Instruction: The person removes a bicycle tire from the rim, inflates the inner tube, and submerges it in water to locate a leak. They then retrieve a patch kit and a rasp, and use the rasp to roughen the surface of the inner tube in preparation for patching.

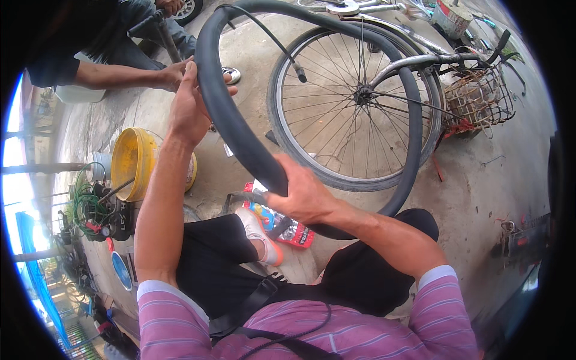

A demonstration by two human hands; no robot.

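A thick, inflated black inner tube [219, 99] forms a big loop before me, its far side crossing the bicycle wheel [324, 129] and fork. My left hand [192, 105] is wrapped round its left side, the fingers partly hidden behind it. Lower down, my right hand [302, 192] is closed on the near side of the tube. A thin black hose [273, 37] with a dark end fitting hangs across the tube's upper left. Another person's hand [173, 75] reaches in from the left, right beside my left hand.
A yellow bucket [130, 162] stands at left, near a tangle of green hose [87, 201]. The bicycle's wire basket [477, 99] is at far right. A red and silver packet [294, 234] lies by my shoe [259, 235]. The other person holds a dark T-shaped handle [150, 24].
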